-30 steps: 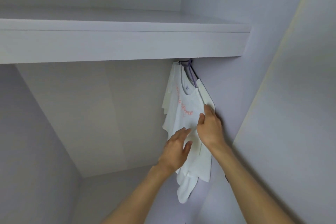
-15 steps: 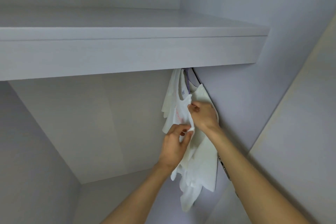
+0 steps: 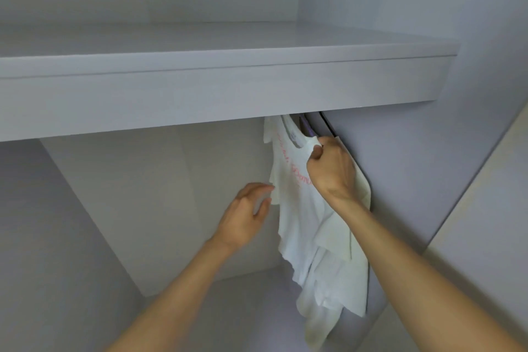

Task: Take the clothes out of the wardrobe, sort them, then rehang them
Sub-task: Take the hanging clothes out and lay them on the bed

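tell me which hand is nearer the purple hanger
Right. The right hand grips the white t-shirt just below the purple hanger; the left hand is lower, left of it.

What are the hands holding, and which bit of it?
The right hand grips the white T-shirt at its shoulder by the collar, near the hanger. The left hand holds nothing.
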The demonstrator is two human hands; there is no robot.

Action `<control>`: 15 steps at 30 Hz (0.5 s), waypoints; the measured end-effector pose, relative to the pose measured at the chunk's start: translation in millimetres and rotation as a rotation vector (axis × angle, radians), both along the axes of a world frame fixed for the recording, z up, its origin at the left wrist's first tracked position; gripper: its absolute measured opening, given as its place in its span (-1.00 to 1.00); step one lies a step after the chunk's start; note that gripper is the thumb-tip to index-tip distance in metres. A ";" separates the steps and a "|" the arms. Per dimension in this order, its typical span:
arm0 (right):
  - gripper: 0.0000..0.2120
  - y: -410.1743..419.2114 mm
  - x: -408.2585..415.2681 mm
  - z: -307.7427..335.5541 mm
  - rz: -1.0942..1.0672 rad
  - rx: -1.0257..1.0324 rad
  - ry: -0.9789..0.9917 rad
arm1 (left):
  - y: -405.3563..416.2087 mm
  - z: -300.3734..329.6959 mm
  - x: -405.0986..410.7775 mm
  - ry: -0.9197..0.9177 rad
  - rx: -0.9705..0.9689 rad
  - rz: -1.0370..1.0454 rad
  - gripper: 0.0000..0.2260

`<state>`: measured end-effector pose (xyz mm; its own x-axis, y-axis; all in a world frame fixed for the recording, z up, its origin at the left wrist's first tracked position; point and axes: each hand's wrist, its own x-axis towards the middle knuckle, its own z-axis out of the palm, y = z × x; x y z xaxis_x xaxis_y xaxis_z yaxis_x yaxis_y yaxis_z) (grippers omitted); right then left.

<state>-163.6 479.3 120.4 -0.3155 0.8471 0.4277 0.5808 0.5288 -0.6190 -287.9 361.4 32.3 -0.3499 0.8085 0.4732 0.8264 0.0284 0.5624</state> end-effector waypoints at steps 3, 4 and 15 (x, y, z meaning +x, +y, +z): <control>-0.85 -4.4 4.5 -10.6 0.095 0.022 -0.010 | -9.8 8.2 -25.1 0.023 0.064 0.111 -0.67; -0.82 -5.7 5.7 -16.4 0.129 0.014 -0.024 | -13.5 9.6 -32.6 0.032 0.070 0.155 -0.63; -0.65 -28.7 3.2 -56.9 0.395 0.221 0.012 | -97.9 -11.2 -82.4 0.155 -0.053 0.499 -0.70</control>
<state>-160.4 450.6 63.4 -0.5903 0.5505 0.5903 0.3008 0.8287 -0.4719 -370.4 263.5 21.0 -0.6274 0.5859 0.5129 0.7787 0.4648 0.4215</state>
